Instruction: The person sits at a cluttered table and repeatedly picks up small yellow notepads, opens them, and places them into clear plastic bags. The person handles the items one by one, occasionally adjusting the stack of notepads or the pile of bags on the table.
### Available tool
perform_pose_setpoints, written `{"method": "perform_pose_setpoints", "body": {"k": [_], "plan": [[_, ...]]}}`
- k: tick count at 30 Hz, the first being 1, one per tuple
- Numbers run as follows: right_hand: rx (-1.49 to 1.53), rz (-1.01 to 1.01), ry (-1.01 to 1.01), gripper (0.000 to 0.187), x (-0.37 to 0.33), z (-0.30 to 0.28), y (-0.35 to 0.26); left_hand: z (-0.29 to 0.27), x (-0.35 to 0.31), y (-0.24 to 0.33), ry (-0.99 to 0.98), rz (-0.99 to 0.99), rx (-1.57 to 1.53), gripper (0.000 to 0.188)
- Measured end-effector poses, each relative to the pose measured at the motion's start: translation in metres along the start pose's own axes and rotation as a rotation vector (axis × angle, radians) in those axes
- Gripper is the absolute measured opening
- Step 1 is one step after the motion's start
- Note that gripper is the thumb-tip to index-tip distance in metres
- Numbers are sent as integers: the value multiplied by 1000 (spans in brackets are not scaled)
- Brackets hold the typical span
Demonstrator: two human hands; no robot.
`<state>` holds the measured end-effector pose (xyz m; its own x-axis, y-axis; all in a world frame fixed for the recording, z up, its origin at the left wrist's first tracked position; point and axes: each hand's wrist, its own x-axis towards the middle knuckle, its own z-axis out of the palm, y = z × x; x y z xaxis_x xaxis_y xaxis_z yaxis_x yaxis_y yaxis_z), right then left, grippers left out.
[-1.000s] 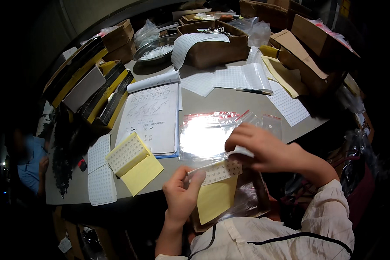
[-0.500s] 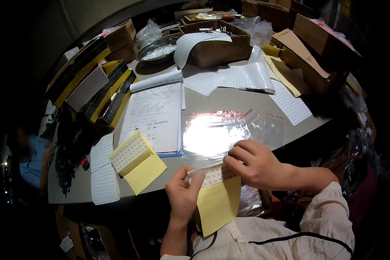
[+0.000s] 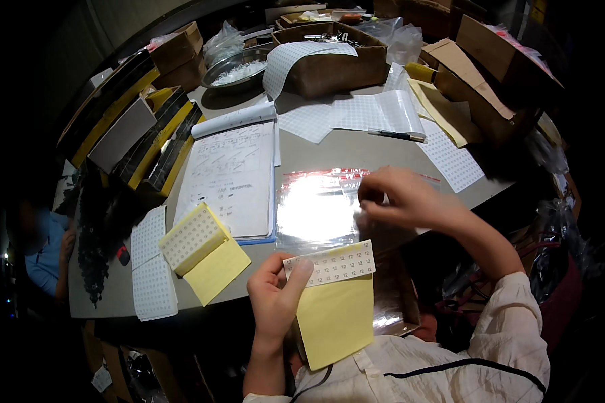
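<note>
My left hand grips a sticker sheet close to my body, thumb on top of its printed upper strip. Below that strip the sheet's yellow backing hangs bare. Above the clear zip bags with red seal lines, my right hand is raised with its fingers curled together; whatever they pinch is too small or blurred to make out. Left of the bags, a second yellow-backed sticker sheet lies folded, partly over an open notepad on a blue clipboard.
Black-and-yellow boxes line the table's left side. Farther back stand a metal bowl of white pieces and a cardboard box. More label sheets lie right. A person in blue sits at far left.
My right hand has left the sticker sheet and moved up and right over the bags. The left hand still holds the sheet, whose printed strip is now uncovered on the right.
</note>
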<state>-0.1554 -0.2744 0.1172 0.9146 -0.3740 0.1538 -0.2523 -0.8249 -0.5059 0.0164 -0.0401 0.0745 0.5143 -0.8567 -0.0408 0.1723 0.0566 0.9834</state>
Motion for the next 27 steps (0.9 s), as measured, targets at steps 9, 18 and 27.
{"method": "perform_pose_setpoints", "body": {"k": [9,18,27], "plan": [[-252,326,-182,34,25,-27,43,-6,2,0,-40,-44,53,14],[-192,584,-168,61,25,-60,92,-3,4,1,-41,-26,100,13],[-177,563,-81,73,23,-65,101,-6,2,-6,-15,23,116,15]]}}
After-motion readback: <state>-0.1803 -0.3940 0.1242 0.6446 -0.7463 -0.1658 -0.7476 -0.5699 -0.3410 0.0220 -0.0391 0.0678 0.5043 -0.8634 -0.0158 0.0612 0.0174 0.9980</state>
